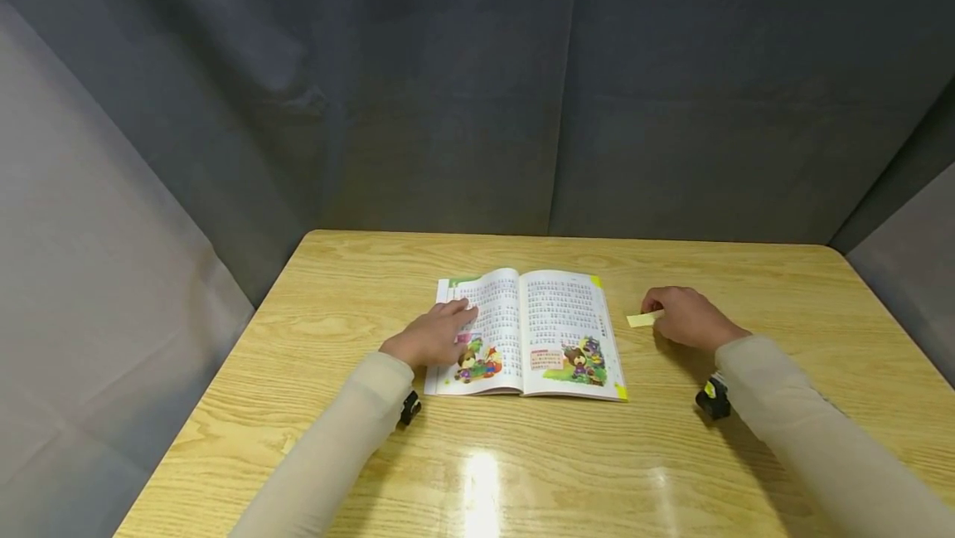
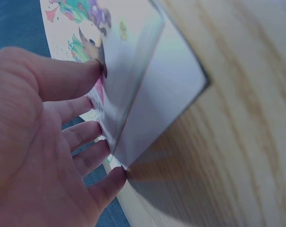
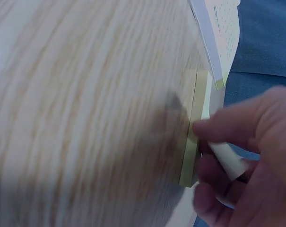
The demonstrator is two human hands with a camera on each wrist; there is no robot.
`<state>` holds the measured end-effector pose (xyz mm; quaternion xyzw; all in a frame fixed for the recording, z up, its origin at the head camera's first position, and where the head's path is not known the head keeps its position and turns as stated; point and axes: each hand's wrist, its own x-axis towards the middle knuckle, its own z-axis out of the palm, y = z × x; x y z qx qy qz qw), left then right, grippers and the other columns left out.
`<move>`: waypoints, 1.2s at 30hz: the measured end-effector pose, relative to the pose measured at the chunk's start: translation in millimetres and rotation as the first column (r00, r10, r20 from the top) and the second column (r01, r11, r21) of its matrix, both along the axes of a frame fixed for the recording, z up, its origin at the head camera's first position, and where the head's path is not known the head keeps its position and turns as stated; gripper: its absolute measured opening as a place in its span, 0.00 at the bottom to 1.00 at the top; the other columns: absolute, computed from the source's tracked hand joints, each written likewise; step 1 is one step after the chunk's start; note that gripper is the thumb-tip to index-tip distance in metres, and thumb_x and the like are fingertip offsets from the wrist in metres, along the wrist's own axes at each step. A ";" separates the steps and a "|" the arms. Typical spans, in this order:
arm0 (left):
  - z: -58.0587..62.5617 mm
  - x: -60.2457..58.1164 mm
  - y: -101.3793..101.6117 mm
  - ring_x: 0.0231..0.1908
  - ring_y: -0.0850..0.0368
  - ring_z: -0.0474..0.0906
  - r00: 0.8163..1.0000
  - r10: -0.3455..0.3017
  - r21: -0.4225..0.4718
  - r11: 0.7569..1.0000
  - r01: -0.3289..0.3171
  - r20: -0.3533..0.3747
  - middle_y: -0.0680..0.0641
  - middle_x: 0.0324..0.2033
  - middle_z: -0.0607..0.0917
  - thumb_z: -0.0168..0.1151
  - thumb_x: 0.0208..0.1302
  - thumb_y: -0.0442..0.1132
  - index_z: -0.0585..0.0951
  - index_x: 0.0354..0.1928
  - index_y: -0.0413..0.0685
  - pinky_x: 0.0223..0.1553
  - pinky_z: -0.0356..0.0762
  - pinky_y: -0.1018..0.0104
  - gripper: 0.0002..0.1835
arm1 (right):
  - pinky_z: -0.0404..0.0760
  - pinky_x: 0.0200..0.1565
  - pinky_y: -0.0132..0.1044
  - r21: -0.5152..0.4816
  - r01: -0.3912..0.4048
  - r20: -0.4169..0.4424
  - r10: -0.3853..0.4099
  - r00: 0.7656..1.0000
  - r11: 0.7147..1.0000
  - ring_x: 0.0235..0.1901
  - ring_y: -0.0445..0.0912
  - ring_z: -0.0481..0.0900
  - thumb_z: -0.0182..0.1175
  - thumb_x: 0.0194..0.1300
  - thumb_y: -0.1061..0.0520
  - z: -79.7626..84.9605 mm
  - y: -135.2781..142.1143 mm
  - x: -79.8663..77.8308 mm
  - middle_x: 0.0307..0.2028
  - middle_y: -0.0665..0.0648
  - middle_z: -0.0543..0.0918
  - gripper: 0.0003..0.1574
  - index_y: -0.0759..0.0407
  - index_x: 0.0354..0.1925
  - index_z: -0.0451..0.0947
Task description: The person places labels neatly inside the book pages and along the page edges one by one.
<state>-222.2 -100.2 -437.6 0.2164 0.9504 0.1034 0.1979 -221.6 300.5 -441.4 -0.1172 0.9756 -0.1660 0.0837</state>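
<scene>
An open picture book (image 1: 559, 298) lies on the wooden table, with printed text and cartoon animals on both pages. My left hand (image 1: 436, 335) rests on the left page, fingers spread and nearly straight. In the left wrist view its thumb and fingertips touch the page (image 2: 128, 56) near the book's edge. To the right of the book, my right hand (image 1: 686, 318) pinches a pale yellow paper strip (image 1: 643, 319) just above the table. The right wrist view shows this yellow strip (image 3: 194, 127) at the thumb tip, with a curled whitish piece (image 3: 228, 161) among the fingers.
The light wooden table (image 1: 567, 463) spreads around the book, and its far edge meets a dark grey curtain (image 1: 448, 90). A lighter grey cloth (image 1: 89, 273) hangs on the left. A black wrist device (image 1: 714, 399) sits under the right sleeve.
</scene>
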 end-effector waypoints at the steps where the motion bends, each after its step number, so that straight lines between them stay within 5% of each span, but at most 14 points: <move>1: 0.0 0.1 0.0 0.79 0.48 0.47 1.000 0.001 0.003 1.000 -0.001 -0.001 0.50 0.79 0.51 0.53 0.73 0.48 0.54 0.78 0.57 0.78 0.52 0.49 0.35 | 0.72 0.31 0.39 -0.013 0.008 0.031 -0.007 0.999 1.000 0.29 0.48 0.72 0.53 0.53 0.69 0.1 -0.2 -0.5 0.45 0.68 0.84 0.20 0.64 0.45 0.80; 5: 0.3 0.6 -0.1 0.79 0.47 0.47 1.000 -0.002 0.005 1.000 0.002 -0.002 0.50 0.79 0.52 0.53 0.73 0.48 0.54 0.78 0.56 0.78 0.52 0.48 0.35 | 0.67 0.26 0.35 -0.047 0.054 0.105 -0.049 0.993 0.997 0.24 0.46 0.69 0.53 0.61 0.61 0.5 -2.3 -1.6 0.39 0.64 0.84 0.14 0.64 0.44 0.79; 11: 0.6 2.1 0.3 0.79 0.46 0.47 1.000 -0.007 0.008 1.000 0.007 -0.005 0.49 0.79 0.52 0.52 0.74 0.48 0.55 0.78 0.56 0.78 0.52 0.47 0.35 | 0.68 0.26 0.34 -0.063 0.109 0.090 -0.103 0.991 0.992 0.22 0.44 0.71 0.61 0.64 0.56 -0.6 -4.9 -3.4 0.23 0.54 0.78 0.09 0.62 0.36 0.79; 19: 2.8 3.6 0.7 0.79 0.46 0.47 1.000 -0.005 0.019 1.000 0.005 -0.001 0.48 0.79 0.52 0.52 0.74 0.47 0.55 0.78 0.55 0.78 0.52 0.47 0.34 | 0.68 0.27 0.33 -0.089 0.120 0.049 -0.116 0.992 0.989 0.25 0.46 0.71 0.63 0.58 0.61 1.0 -6.8 -7.1 0.28 0.57 0.80 0.04 0.62 0.31 0.80; 36: 0.3 2.0 0.0 0.79 0.46 0.46 1.000 -0.007 0.013 1.000 0.007 -0.001 0.49 0.79 0.51 0.52 0.74 0.48 0.54 0.78 0.56 0.78 0.52 0.47 0.35 | 0.69 0.26 0.33 -0.138 0.115 0.092 -0.103 0.990 0.984 0.22 0.44 0.72 0.60 0.58 0.63 7.8 -2.4 -5.7 0.21 0.56 0.82 0.04 0.64 0.31 0.80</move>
